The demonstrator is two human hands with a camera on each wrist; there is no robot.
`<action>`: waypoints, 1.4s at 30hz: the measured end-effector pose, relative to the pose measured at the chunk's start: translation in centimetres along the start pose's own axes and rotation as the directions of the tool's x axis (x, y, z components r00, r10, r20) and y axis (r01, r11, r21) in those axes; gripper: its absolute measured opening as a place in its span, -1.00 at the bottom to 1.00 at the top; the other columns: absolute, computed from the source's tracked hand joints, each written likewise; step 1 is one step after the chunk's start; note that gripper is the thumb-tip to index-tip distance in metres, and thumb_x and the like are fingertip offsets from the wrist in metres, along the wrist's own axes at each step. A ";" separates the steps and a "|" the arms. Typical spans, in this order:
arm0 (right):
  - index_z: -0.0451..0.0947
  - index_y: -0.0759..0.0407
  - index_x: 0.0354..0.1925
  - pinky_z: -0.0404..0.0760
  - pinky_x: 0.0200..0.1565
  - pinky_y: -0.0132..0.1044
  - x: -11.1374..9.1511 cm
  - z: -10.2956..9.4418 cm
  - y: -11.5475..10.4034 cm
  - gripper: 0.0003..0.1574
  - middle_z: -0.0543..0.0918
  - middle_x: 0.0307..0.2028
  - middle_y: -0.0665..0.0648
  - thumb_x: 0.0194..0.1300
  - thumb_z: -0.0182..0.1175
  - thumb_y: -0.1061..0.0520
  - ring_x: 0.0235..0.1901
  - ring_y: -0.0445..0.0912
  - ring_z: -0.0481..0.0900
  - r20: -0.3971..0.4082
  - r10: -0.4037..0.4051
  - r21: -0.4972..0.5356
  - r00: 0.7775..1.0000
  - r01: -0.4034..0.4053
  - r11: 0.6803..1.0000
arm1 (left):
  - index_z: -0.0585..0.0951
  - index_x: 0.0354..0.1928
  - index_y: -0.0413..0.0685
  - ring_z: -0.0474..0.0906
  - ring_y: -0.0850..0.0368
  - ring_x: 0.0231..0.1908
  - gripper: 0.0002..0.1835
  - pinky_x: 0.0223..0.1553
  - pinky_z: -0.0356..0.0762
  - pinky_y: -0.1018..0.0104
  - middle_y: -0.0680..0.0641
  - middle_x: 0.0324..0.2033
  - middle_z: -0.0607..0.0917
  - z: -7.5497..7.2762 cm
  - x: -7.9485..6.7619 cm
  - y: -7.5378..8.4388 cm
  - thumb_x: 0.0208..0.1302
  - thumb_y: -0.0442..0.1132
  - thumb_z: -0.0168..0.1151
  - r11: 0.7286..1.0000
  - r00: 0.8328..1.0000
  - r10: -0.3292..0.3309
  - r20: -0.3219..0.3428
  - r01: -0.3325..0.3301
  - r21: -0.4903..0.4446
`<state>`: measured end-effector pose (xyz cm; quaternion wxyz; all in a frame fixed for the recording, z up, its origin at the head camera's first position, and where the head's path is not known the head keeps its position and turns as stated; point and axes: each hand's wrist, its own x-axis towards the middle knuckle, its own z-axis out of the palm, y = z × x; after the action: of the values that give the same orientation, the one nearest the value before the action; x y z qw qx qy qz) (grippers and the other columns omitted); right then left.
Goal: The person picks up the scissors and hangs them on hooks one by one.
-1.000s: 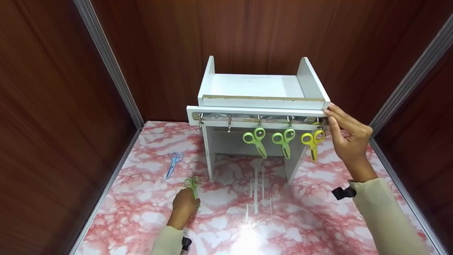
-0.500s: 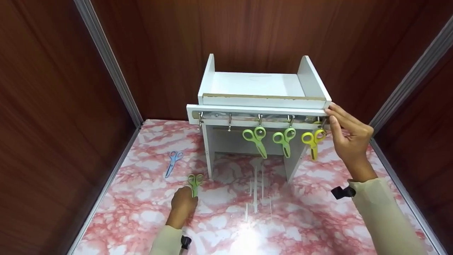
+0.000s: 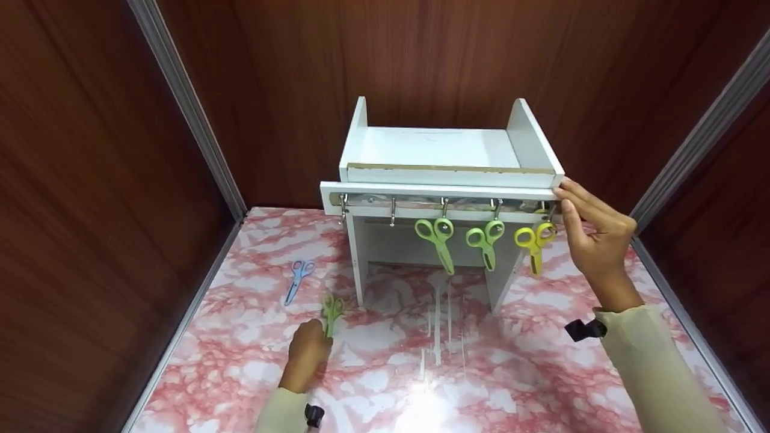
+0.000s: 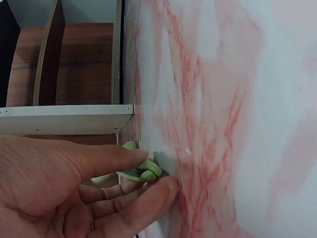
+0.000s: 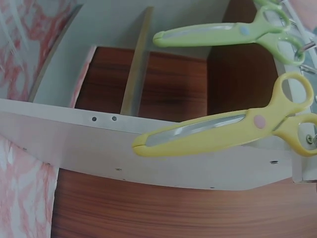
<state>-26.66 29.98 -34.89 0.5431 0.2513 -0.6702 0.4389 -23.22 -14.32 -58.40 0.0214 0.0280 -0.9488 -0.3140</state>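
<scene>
One pair of green scissors (image 3: 331, 317) in the pinch of the left hand (image 3: 309, 347), handles (image 3: 333, 307) foremost.

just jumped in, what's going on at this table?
A person's left hand is pinching a pair of green scissors near the table, in front of a white shelf. The right hand touches the right end of the shelf's front board. On that board, two other green pairs and a yellow pair hang from hooks; the two leftmost hooks are bare. Blue scissors lie on the table.
</scene>
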 end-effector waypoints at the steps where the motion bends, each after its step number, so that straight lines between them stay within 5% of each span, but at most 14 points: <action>1: 0.78 0.40 -0.21 0.66 0.13 -0.26 0.0 0.0 0.0 -0.81 0.74 -0.11 0.39 0.22 0.29 0.47 -0.03 0.21 0.73 0.001 0.002 0.000 1.000 -0.002 1.000 | 0.48 -0.53 -0.19 0.42 0.04 -0.53 -0.83 -0.57 0.45 0.10 -0.07 -0.60 0.49 0.0 -0.1 -0.1 0.07 -0.46 0.29 1.000 1.000 0.008 -0.001 -0.008 -0.009; 9: 0.78 0.39 -0.20 0.65 0.13 -0.28 -0.1 0.1 0.2 -0.80 0.74 -0.09 0.37 0.22 0.29 0.47 -0.02 0.19 0.73 0.006 0.010 -0.007 1.000 -0.010 1.000 | 0.45 -0.66 -0.13 0.39 0.14 -0.70 -0.67 -0.70 0.35 0.31 0.01 -0.74 0.46 0.1 -0.6 -1.0 0.15 -0.46 0.37 0.991 1.000 0.026 -0.013 -0.028 -0.133; 16: 0.78 0.40 -0.23 0.67 0.10 -0.29 -0.1 0.3 0.0 -0.83 0.75 -0.12 0.38 0.22 0.30 0.46 -0.05 0.20 0.74 -0.020 0.008 0.005 1.000 -0.008 1.000 | 0.50 -0.57 -0.20 0.43 0.22 -0.80 -0.75 -0.77 0.43 0.37 -0.03 -0.73 0.54 0.0 -0.8 -1.7 0.22 -0.47 0.33 0.971 1.000 0.019 -0.009 -0.021 -0.240; 21: 0.78 0.40 -0.24 0.67 0.09 -0.31 -0.2 0.3 0.1 -0.83 0.75 -0.13 0.39 0.22 0.30 0.46 -0.05 0.19 0.74 -0.022 0.004 0.010 1.000 -0.004 1.000 | 0.55 -0.40 -0.31 0.56 0.10 -0.76 -0.87 -0.74 0.54 0.34 -0.17 -0.66 0.63 -0.3 -1.3 -1.9 0.33 -0.46 0.26 0.931 0.999 -0.018 0.048 0.034 -0.363; 27: 0.78 0.41 -0.23 0.66 0.12 -0.28 -0.1 0.1 0.0 -0.83 0.74 -0.12 0.40 0.22 0.29 0.45 -0.03 0.20 0.73 -0.006 -0.002 0.003 1.000 0.002 1.000 | 0.58 -0.33 -0.33 0.59 -0.05 -0.71 -0.91 -0.72 0.56 0.34 -0.20 -0.63 0.66 -0.7 -2.0 -1.9 0.34 -0.46 0.27 0.901 0.999 0.043 0.002 -0.038 -0.432; 32: 0.78 0.40 -0.22 0.65 0.13 -0.29 -0.2 -0.1 0.1 -0.83 0.74 -0.10 0.40 0.22 0.30 0.45 -0.02 0.21 0.72 0.009 -0.001 -0.002 1.000 0.001 1.000 | 0.58 -0.31 -0.30 0.63 -0.22 -0.65 -0.91 -0.69 0.65 0.09 -0.27 -0.58 0.67 -1.2 -2.4 -1.4 0.38 -0.42 0.27 0.851 0.999 0.051 -0.010 -0.049 -0.523; 38: 0.78 0.40 -0.22 0.66 0.10 -0.34 -0.3 -0.2 0.4 -0.84 0.75 -0.12 0.38 0.23 0.31 0.43 -0.04 0.20 0.74 0.003 -0.024 -0.018 1.000 0.024 1.000 | 0.61 -0.31 -0.28 0.71 -0.12 -0.57 -0.92 -0.56 0.74 0.10 -0.19 -0.56 0.72 -1.6 -2.8 -0.7 0.37 -0.43 0.28 0.821 0.993 0.094 -0.069 -0.117 -0.558; 42: 0.78 0.40 -0.22 0.66 0.11 -0.33 -0.2 -0.1 0.6 -0.84 0.75 -0.10 0.37 0.22 0.31 0.42 -0.03 0.19 0.73 0.005 -0.027 -0.016 1.000 0.027 0.999 | 0.61 -0.25 -0.35 0.75 -0.22 -0.42 -0.92 -0.42 0.78 0.18 -0.26 -0.49 0.73 -1.7 -3.0 -0.3 0.34 -0.43 0.31 0.748 0.992 0.098 -0.075 -0.123 -0.652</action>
<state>-27.00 30.36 -35.25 0.5494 0.2571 -0.6718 0.4253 -20.12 -15.40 -57.28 0.0654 -0.0316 -0.7783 -0.6237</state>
